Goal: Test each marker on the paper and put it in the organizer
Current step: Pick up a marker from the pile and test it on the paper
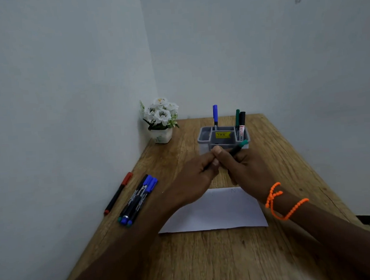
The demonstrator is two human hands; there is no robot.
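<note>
Both hands meeting above the grainy wooden table: right hand curled round a slim green-capped marker, left hand pinching its near end. Flat white paper beneath the wrists. Beyond, grey plastic organizer holding three upright markers. Loose cylindrical markers lying left.

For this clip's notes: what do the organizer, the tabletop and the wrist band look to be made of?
Organizer: likely moulded plastic, matte grey, with thin walls and rounded corners.
Tabletop: wood or a wood-look laminate, matte brown; grain lines and cracks show, but which it is cannot be told.
Wrist band by the right hand: bright orange beads on a strand, probably plastic.
</note>
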